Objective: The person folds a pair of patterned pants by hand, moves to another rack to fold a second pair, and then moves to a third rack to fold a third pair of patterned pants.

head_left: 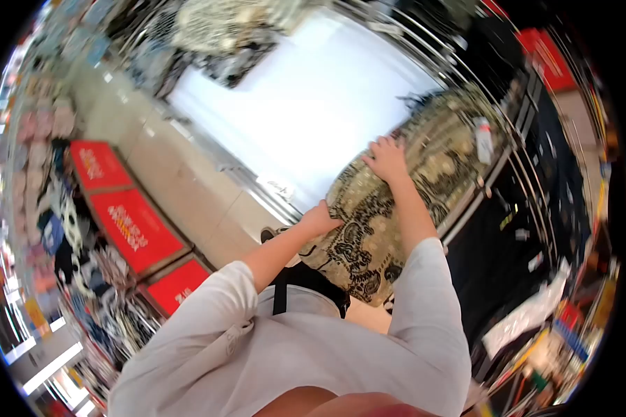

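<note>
A tan and black paisley-patterned cloth (358, 247), which looks like a scarf or shawl, lies along the right side of a white tabletop (313, 90) and hangs over its near edge toward my body. Dark fringe-like threads show at its far end. My left hand (318, 219) is closed on the cloth's left edge, its fingertips partly hidden. Farther up, my right hand (387, 160) lies on the cloth near its left border, fingers apart. A white label or tag (483, 140) rests on the cloth to the right.
Folded pale and grey patterned textiles (222, 31) lie at the table's far left. Metal rails (466, 208) and dark garments (497, 257) border the right side. Red signs (135, 228) stand above clothing racks at left, across a tiled aisle (181, 167).
</note>
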Tool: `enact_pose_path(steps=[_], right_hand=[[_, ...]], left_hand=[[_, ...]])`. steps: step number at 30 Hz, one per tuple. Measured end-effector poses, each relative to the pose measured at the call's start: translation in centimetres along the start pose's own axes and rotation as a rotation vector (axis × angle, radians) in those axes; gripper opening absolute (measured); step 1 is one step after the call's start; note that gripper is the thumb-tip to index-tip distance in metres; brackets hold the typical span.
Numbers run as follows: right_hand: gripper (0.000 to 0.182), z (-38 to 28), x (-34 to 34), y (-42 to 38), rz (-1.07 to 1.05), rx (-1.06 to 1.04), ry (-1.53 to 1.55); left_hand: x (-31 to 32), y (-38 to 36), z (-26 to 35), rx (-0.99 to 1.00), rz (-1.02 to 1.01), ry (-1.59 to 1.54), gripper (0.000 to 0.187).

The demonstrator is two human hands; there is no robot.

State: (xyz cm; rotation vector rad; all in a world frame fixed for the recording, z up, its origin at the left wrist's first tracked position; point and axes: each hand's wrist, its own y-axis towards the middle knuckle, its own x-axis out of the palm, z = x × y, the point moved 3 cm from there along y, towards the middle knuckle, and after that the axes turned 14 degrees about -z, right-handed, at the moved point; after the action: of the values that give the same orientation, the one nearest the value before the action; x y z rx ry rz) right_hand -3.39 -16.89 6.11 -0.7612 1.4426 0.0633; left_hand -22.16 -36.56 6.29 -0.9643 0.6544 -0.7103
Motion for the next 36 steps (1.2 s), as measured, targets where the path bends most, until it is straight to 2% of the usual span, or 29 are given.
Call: enact_pose_path(steps=[1,2,3,4,5,6,7,9,11,13,15,17,19,21,22,23,24,25,26,27,29,31,33,35,36], right_hand=[[0.051,-0.3,0.1,0.2,0.023,-0.018,0.012],[0.050,0.1,1.3,0.9,0.075,-0.076,0.058],[0.049,-1.0,-0.5,0.2,0.103,-0.051,0.020],[0.048,-1.8,-1.2,0.0,0.118,-0.067,-0.009],[0.046,-2.3,-0.3,0.0,0.301,-0.115,-0.088],[0.046,-3.0,-1.2,-0.6,0.159,-0.095,-0.071],[0.045,-3.8,-2.1,-1.0,0.182,-0.131,-0.027],[0.049,-5.5,-1.9,-3.0,0.243,-0.071,0.005],[0.054,-6.3,-0.1,-4.9,0.324,-0.065,0.121],[0.054,-9.2,0.8,-7.9,0.390,0.034,0.189],[0.052,-13.9,-0.3,-10.8,0.404,-0.006,0.473],[0.049,-19.5,0.6,-12.4,0.478,-0.084,0.653],[0.043,-28.5,-0.7,-13.7,0.373,-0.143,0.680],[0.039,-39.5,-0.7,-13.8,0.206,-0.315,0.896],[0.039,-46.3,-1.4,-14.5,0.028,-0.478,0.906],[0.038,-52.6,-1.9,-15.5,-0.154,-0.625,0.909],[0.039,-57.6,-2.1,-16.3,-0.204,-0.845,0.571],[0.040,-62.5,-2.2,-17.1,-0.246,-1.050,0.219],[0.041,-67.6,-3.1,-18.6,-0.351,-1.206,0.109],[0.043,-71.9,-3.8,-20.1,-0.459,-1.357,-0.008],[0.043,-77.8,-2.9,-21.5,-0.467,-1.409,-0.130],[0.042,-82.1,-2.1,-23.0,-0.472,-1.453,-0.255],[0.043,-85.6,-2.1,-24.7,-0.459,-1.487,-0.338],[0.043,-87.4,-1.8,-26.1,-0.564,-1.496,-0.332],[0.043,-87.9,-1.4,-26.6,-0.660,-1.480,-0.304]], left_hand=[[-0.7,-0.4,-0.3,-0.027,0.048,-0.056,0.107],[-1.3,-0.9,-0.7,-0.048,0.021,0.096,0.097],[-2.0,-1.5,-1.5,-0.081,-0.005,0.237,0.089],[-2.7,-2.2,-2.4,-0.017,-0.092,0.201,0.080],[-3.7,-2.8,-3.2,0.054,-0.173,0.166,0.073],[-4.1,-3.2,-3.3,0.033,-0.180,0.259,0.070],[-4.0,-4.4,-3.8,0.128,-0.064,0.257,0.069],[-3.5,-3.5,-4.5,0.135,-0.131,0.249,0.064],[-2.7,-6.7,-4.4,0.100,0.013,0.504,0.053],[-0.8,-10.2,-6.0,0.202,0.205,0.618,0.049],[2.2,-11.7,-9.8,0.521,0.576,0.370,0.045],[3.2,-18.2,-14.5,0.620,0.462,0.212,0.050],[4.4,-23.2,-21.6,0.686,0.274,0.045,0.048],[7.0,-21.4,-32.5,0.679,0.319,-0.039,0.053],[8.2,-20.2,-38.8,0.591,0.235,-0.076,0.057],[9.8,-22.6,-45.4,0.287,0.385,-0.269,0.057],[9.7,-29.8,-48.8,0.109,0.274,-0.320,0.046],[12.3,-25.4,-56.3,-0.057,0.348,-0.253,0.034],[16.0,-16.6,-65.3,0.019,0.563,-0.256,0.031],[15.7,-26.1,-65.9,-0.061,0.496,0.005,0.034],[18.1,-29.4,-72.8,-0.063,0.677,-0.547,0.035],[20.0,-39.9,-72.1,-0.197,1.090,-0.886,0.035],[22.9,-45.4,-72.5,-0.407,1.463,-0.750,0.036],[24.8,-50.2,-72.2,-0.495,1.523,-0.947,0.036],[26.0,-51.5,-73.0,-0.625,1.593,-0.863,0.034]])
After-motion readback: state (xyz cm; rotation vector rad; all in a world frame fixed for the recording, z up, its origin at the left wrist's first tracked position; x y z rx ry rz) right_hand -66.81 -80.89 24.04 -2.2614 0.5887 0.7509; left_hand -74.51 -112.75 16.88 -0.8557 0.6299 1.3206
